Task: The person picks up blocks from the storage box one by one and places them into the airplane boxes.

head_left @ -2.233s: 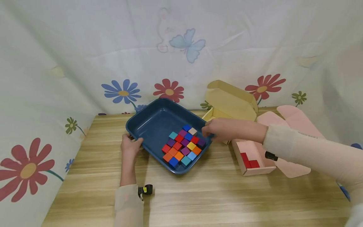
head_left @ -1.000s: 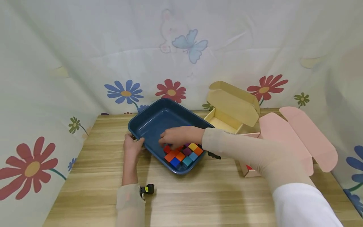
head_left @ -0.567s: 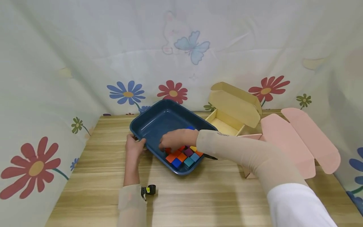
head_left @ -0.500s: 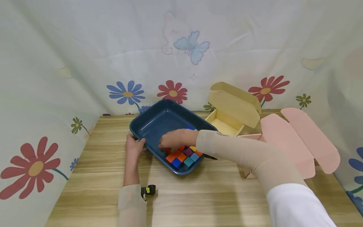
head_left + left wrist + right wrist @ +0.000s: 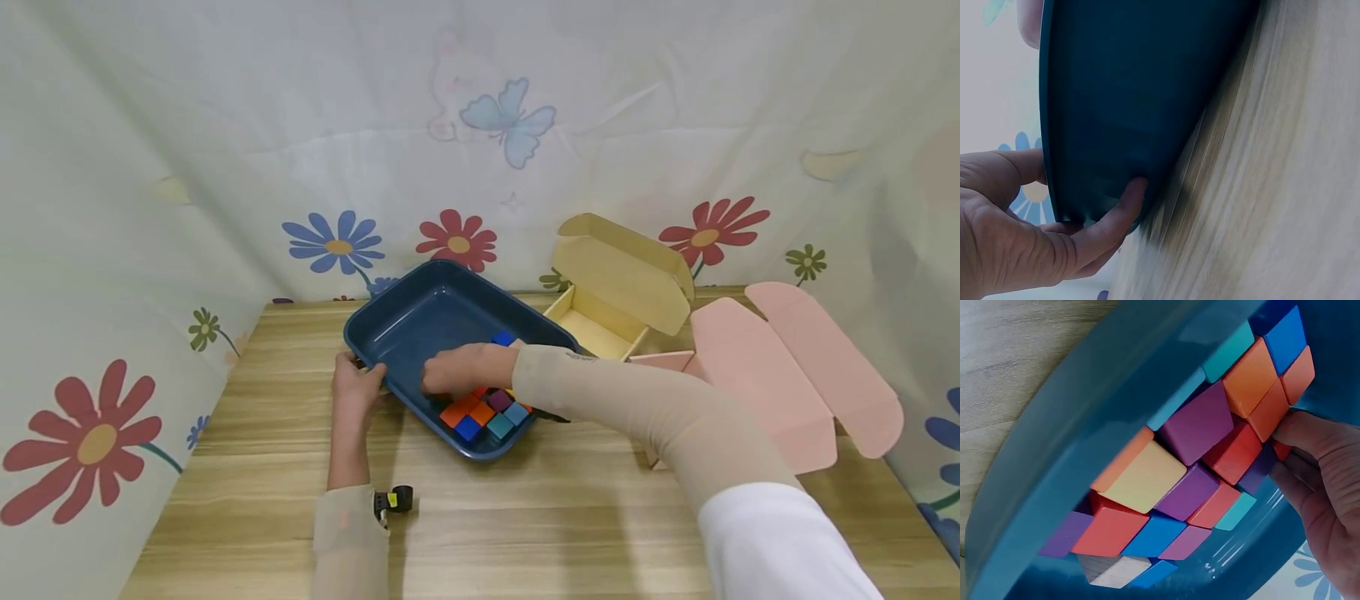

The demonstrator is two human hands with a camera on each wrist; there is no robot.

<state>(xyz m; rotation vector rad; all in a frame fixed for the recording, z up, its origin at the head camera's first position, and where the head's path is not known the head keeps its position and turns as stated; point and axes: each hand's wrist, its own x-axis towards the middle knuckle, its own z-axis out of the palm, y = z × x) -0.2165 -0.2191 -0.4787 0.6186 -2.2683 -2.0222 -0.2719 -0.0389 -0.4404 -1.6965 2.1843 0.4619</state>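
A dark blue tray [image 5: 401,329] stands on the wooden table, one corner toward me. My left hand [image 5: 354,387] grips its left side, thumb on the rim and fingers underneath, as the left wrist view shows. My right hand [image 5: 463,369] reaches down into the tray over packed colored blocks. In the right wrist view, thumb and fingers pinch a small red block [image 5: 1281,450] at the edge of the group. Beside it lie an orange block [image 5: 1268,411] and a dark purple block [image 5: 1257,469]. From the head view the hand hides the red block.
Behind the tray to the right stands an open yellow box [image 5: 592,329], its lid raised. An open pink box [image 5: 663,361] with spread flaps sits farther right, partly covered by my right arm. A patterned curtain [image 5: 480,167] hangs behind the table.
My right hand has moved left from the tray's right rim into the tray, down onto the blocks, and its fingers have closed on a red block. The left hand keeps its grip.
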